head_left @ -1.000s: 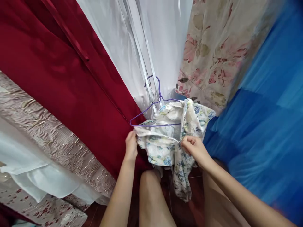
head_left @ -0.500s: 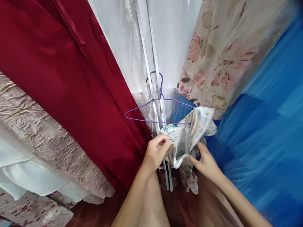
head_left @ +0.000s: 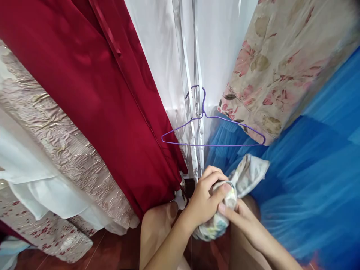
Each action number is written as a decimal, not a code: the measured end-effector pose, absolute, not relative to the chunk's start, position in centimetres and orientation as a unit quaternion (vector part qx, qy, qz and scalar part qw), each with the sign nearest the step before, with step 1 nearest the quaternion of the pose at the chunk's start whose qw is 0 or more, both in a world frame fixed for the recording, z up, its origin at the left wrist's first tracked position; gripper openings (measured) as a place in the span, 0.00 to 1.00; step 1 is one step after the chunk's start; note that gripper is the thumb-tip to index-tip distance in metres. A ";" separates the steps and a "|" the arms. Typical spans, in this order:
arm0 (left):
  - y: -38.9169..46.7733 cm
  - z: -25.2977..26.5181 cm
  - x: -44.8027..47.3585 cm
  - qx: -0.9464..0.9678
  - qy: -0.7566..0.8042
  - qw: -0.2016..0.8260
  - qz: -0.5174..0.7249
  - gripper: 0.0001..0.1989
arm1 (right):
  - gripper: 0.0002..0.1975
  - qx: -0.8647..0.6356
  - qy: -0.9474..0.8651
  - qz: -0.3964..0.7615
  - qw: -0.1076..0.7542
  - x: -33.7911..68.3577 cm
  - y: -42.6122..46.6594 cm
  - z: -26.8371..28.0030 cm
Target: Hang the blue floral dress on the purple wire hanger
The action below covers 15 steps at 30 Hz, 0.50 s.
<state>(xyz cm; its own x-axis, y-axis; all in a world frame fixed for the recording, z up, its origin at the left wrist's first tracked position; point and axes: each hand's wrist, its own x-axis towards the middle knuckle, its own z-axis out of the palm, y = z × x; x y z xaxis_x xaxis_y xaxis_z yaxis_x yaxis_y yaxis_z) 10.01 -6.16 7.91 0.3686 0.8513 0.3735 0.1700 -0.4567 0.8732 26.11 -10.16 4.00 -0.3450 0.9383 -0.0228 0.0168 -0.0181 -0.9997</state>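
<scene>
Bunched between my hands is a light floral garment (head_left: 212, 227), off-white with yellow and blue-green print; its exact kind cannot be made out. My left hand (head_left: 209, 193) grips it from the left, fingers curled over the top. Lower on the right, my right hand (head_left: 239, 215) pinches the cloth with the thumb in front. A pale end of the garment sticks up to the right past my right hand. Just above hangs a purple wire hanger (head_left: 213, 145), bare, its hook around the white straps (head_left: 198, 127).
A red satin garment (head_left: 112, 112) hangs at the left beside an embossed pinkish one (head_left: 70, 138). To the right hang a floral beige cloth (head_left: 270, 71) and a blue tulle skirt (head_left: 315, 180). My knee (head_left: 157, 225) is near the reddish floor (head_left: 112, 251).
The floral garment has come off the right end of the hanger and is now bunched lower, close to my knees. Both hands have moved down with it, and the view has shifted.
</scene>
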 end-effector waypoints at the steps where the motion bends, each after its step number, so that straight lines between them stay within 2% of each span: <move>1: -6.0 7.3 9.7 0.729 0.320 0.448 0.407 0.17 | 0.21 -0.397 -0.574 0.600 0.392 26.3 -10.2 4.7; 4: -6.3 4.6 8.5 0.711 0.258 0.583 0.296 0.26 | 0.21 -0.372 -0.574 0.618 0.387 27.6 -9.9 6.5; 8: -7.4 1.3 5.1 0.679 0.294 0.641 0.205 0.26 | 0.18 -0.389 -0.594 0.605 0.360 30.0 -8.9 8.0; 10: -7.3 1.0 2.3 0.721 0.357 0.564 0.187 0.21 | 0.18 -0.423 -0.617 0.567 0.344 31.3 -8.2 8.3; 13: -5.7 2.6 -3.4 0.818 0.474 0.291 0.148 0.12 | 0.17 -0.486 -0.643 0.492 0.328 33.1 -6.9 8.8; 15: -4.0 4.6 -7.0 0.836 0.510 0.161 0.123 0.08 | 0.15 -0.507 -0.652 0.464 0.321 33.8 -6.0 9.2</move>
